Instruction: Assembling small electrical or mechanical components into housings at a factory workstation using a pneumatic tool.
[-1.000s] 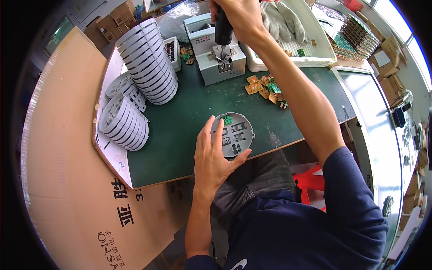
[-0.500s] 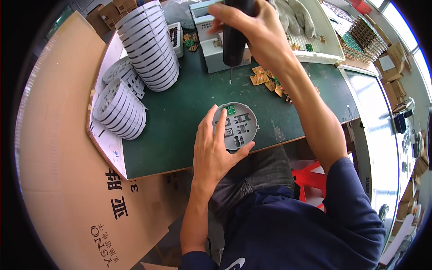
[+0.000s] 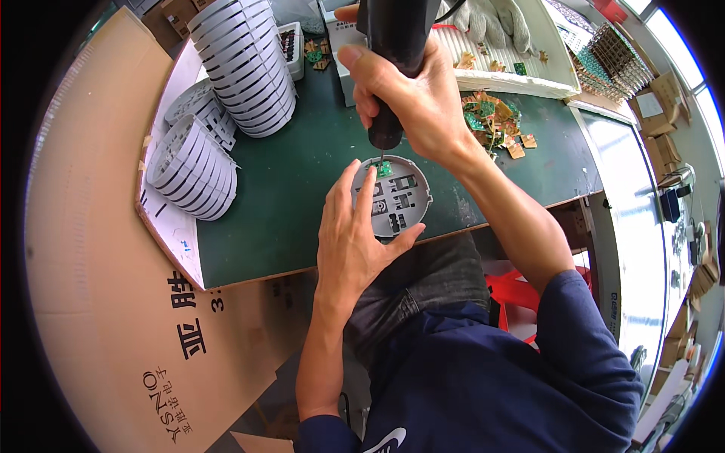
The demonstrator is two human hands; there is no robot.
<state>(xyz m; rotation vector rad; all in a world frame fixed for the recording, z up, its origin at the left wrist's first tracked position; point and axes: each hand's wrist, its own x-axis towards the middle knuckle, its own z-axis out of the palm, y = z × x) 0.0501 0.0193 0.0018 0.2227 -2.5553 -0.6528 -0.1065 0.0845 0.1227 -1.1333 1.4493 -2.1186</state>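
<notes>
A round grey plastic housing (image 3: 414, 198) with cut-out slots lies at the front edge of the green bench. My left hand (image 3: 355, 234) steadies it, thumb at its lower right rim and fingers along its left side and over its top left. A small green circuit board (image 3: 384, 169) sits inside the housing near the far rim. Gripped upright in my right hand (image 3: 423, 98) is a black electric screwdriver (image 3: 389, 75). Its thin bit points down at the circuit board; whether the tip touches a screw is too small to tell.
Tall stacked grey housings (image 3: 245, 68) and a shorter stack (image 3: 195, 170) stand at the left. Loose circuit boards (image 3: 491, 121) are heaped at the right, before a white tray (image 3: 521, 83) with gloves (image 3: 495, 23). A pale box (image 3: 343, 45) stands behind the screwdriver.
My right hand has brought the screwdriver down and nearer, from above the bench to the circuit board in the housing. My left hand keeps its hold. The whole view has shifted slightly.
</notes>
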